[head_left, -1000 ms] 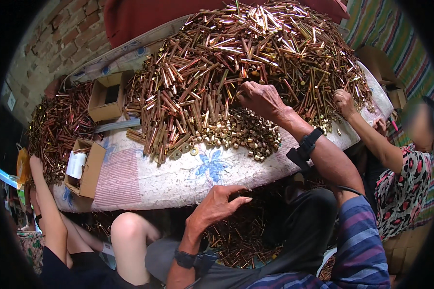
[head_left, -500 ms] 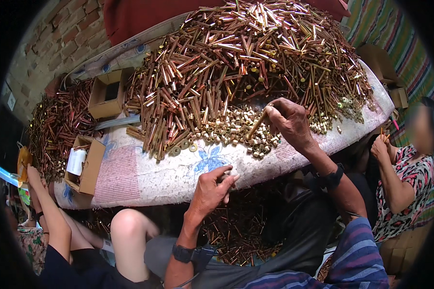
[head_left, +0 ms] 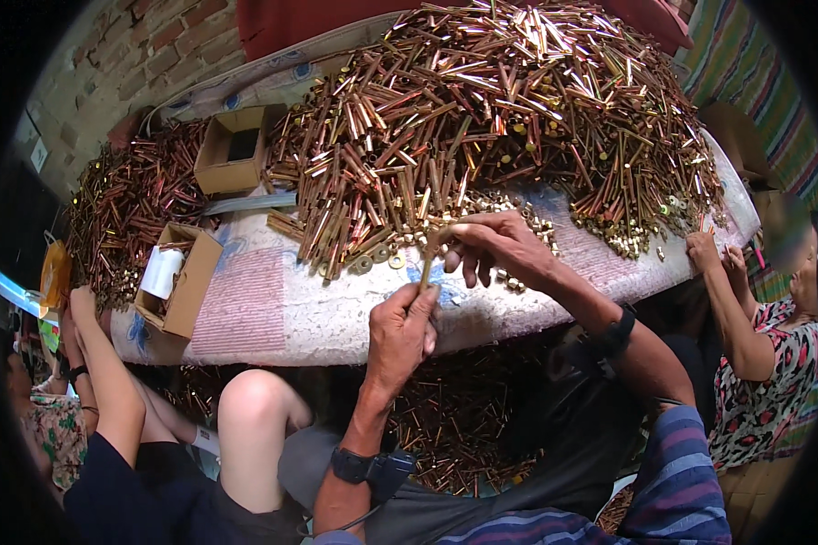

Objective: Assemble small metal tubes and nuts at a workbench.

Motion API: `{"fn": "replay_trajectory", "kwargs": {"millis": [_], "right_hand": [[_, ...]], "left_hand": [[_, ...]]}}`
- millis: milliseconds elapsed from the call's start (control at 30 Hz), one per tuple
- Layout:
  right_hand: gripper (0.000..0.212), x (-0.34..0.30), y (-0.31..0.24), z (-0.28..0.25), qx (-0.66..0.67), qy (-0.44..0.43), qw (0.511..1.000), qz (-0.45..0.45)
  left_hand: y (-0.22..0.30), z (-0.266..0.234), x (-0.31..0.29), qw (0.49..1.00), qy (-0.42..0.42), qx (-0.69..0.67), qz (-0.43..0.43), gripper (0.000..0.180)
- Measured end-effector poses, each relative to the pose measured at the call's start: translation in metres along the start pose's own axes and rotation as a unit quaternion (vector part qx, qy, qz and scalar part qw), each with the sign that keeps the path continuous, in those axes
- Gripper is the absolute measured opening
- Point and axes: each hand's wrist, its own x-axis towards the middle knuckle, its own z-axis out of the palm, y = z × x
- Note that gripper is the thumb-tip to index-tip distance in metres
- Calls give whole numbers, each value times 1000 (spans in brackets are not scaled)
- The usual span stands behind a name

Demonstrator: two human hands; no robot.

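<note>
A slim brass-coloured metal tube or rod (head_left: pixel 428 269) stands almost upright between my hands over the cloth-covered table. My left hand (head_left: pixel 397 329) is closed round its lower end, thumb along the side. At the upper end, my right hand (head_left: pixel 507 247) pinches with thumb and forefinger, its other fingers curled; whether a small part sits there is hidden. Around my right hand lie small gold-coloured nuts or collars (head_left: pixel 511 282). Several flat washers (head_left: pixel 364 264) rest left of the tube. Behind spreads a big heap of similar coppery metal tubes (head_left: pixel 482 100).
Two cardboard boxes stand left, one open box (head_left: pixel 230 173) farther back and another box (head_left: pixel 187 286) holding a white roll. A second tube heap (head_left: pixel 136 191) is beyond. More tubes (head_left: pixel 454 427) lie below the table edge. People work at both sides; a bare knee (head_left: pixel 262 404) is near my left forearm.
My right hand has moved left from the nut pile with the tube, meeting my left hand. My left hand has closed on the tube's lower end. The view has shifted slightly.
</note>
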Motion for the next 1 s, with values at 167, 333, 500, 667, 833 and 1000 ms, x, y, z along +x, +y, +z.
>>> {"fn": "replay_trajectory", "kwargs": {"millis": [167,333,500,667,833,1000], "right_hand": [[28,39,37,33,-434,57,894,-92],[32,56,64,64,-487,145,850,-139],[29,53,51,70,-449,136,878,-92],[28,38,46,60,-358,133,920,-92],[22,3,2,25,-65,102,992,-24],[23,-14,2,1,52,131,990,-27]], "left_hand": [[7,-2,5,986,120,-91,72,23],[5,-10,3,982,145,-101,60,24],[0,-14,4,982,139,-118,45,25],[-2,-10,5,985,124,-118,22,25],[-15,-2,9,998,52,-38,-8,26],[-20,7,7,1000,2,24,-1,29]]}}
